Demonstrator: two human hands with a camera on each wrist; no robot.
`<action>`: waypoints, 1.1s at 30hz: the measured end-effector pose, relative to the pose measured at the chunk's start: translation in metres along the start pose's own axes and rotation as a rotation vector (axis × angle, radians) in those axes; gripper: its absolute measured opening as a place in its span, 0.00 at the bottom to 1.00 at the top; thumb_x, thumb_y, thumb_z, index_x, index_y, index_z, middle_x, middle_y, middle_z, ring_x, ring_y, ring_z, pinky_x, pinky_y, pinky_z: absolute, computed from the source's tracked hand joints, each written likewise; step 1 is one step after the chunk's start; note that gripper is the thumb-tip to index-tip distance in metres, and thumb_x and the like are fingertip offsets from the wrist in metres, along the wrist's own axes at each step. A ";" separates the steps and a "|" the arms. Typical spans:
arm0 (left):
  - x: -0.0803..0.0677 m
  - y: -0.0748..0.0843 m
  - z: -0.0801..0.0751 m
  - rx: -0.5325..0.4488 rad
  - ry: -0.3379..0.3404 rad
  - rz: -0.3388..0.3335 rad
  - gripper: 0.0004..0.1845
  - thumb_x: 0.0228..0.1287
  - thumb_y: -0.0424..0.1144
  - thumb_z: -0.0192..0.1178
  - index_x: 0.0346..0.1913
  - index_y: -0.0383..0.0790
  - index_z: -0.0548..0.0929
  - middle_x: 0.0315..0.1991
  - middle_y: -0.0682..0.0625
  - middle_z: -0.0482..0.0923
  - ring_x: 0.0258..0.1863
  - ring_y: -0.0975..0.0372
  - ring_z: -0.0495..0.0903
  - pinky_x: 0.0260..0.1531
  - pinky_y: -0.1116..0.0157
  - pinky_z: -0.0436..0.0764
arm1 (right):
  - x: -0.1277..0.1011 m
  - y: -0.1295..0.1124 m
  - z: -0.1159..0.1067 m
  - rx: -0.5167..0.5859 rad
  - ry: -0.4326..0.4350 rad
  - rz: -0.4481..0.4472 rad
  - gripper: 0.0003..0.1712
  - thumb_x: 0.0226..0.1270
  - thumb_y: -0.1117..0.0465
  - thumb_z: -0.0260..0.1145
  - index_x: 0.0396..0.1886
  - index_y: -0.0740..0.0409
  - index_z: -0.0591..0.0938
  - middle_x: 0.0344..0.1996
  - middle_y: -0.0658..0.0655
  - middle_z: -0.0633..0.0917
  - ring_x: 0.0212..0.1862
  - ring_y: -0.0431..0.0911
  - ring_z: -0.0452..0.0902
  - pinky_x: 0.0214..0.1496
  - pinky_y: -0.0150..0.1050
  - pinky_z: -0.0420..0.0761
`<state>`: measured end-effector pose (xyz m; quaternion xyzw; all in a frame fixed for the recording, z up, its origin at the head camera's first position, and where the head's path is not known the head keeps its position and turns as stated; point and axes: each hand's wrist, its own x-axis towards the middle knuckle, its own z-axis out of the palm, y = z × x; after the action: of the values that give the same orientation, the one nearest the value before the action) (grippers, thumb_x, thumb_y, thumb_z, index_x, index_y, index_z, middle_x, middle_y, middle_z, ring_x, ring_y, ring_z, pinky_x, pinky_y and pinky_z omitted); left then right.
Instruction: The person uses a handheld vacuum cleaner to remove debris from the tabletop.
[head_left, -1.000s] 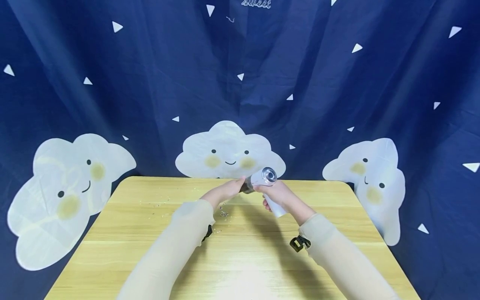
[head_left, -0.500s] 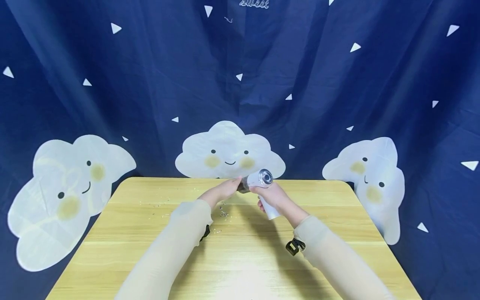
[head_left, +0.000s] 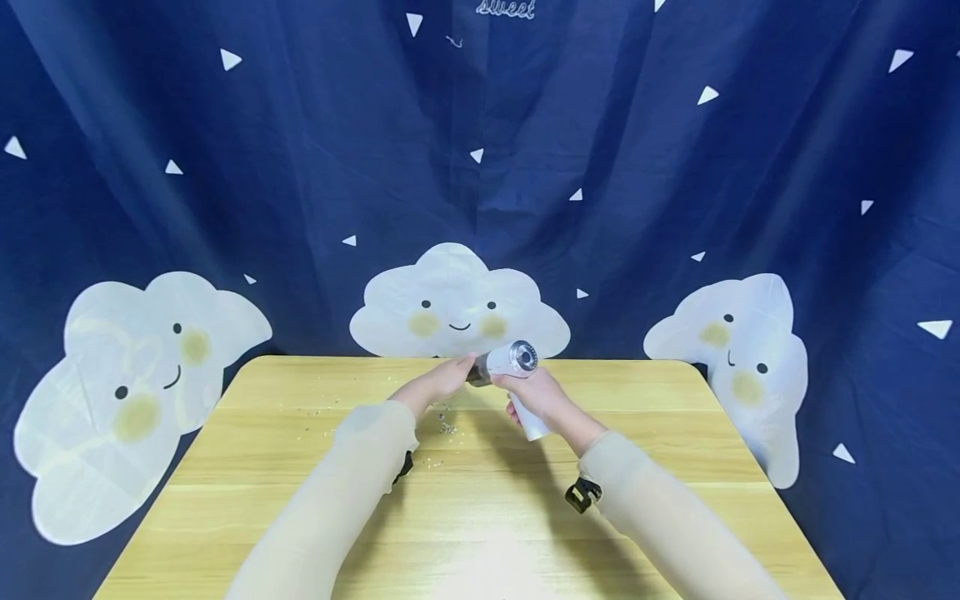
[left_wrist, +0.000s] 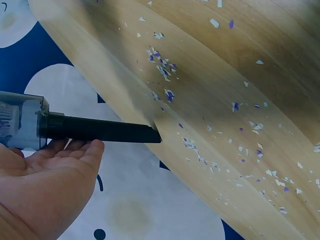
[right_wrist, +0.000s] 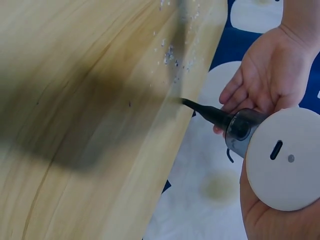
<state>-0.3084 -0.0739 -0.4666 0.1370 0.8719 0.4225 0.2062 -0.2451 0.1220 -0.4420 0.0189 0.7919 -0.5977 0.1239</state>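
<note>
"While both hands are busy, where is the handheld vacuum [head_left: 498, 362]?"

"Above the far edge of the wooden table [head_left: 675, 454], near the middle. The right hand [head_left: 537, 395] grips its white handle [head_left: 533, 423], fingers wrapped around."

"And the left hand [head_left: 438, 382]?"

"At the front end, its fingers bent in from beneath to hold the clear dust cup [left_wrist: 24, 119] and the base of the black nozzle [left_wrist: 102, 130]."

"Does the tip touch the wood?"

"That can't be told. It slants toward the tabletop, just beside a sprinkling of white and purple scraps [left_wrist: 162, 66]. One small clump is dense; others spread loosely over toward the person's left."

"What else shows?"

"Pale sleeves [head_left: 318, 504], with a black buckle [head_left: 582, 494] at the right cuff. Behind the table hangs a navy curtain [head_left: 337, 108] with white triangles and smiling clouds [head_left: 460, 312]."

"Any shadow?"

"A long, soft one, falling across the planks toward the person."
</note>
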 end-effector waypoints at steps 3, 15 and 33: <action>0.001 -0.002 -0.001 0.004 0.004 0.007 0.36 0.81 0.60 0.24 0.78 0.40 0.59 0.74 0.36 0.61 0.72 0.41 0.62 0.71 0.42 0.60 | 0.002 0.001 0.002 0.009 -0.003 -0.002 0.18 0.65 0.52 0.70 0.40 0.62 0.78 0.16 0.60 0.80 0.16 0.48 0.77 0.18 0.41 0.81; -0.003 -0.003 -0.009 0.023 0.015 0.004 0.35 0.82 0.57 0.24 0.77 0.37 0.59 0.74 0.36 0.60 0.73 0.42 0.59 0.73 0.44 0.56 | 0.008 0.004 0.008 0.070 -0.016 0.010 0.20 0.63 0.51 0.71 0.39 0.63 0.78 0.14 0.58 0.79 0.14 0.45 0.75 0.15 0.36 0.78; -0.007 -0.011 -0.020 0.005 -0.033 -0.043 0.36 0.80 0.60 0.23 0.78 0.40 0.58 0.75 0.36 0.59 0.73 0.40 0.58 0.71 0.39 0.55 | 0.008 -0.002 0.013 0.115 -0.098 0.046 0.18 0.66 0.52 0.69 0.41 0.63 0.78 0.15 0.57 0.79 0.15 0.44 0.75 0.19 0.38 0.80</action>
<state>-0.3125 -0.0969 -0.4626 0.1255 0.8722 0.4135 0.2291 -0.2509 0.1077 -0.4453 0.0151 0.7485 -0.6395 0.1750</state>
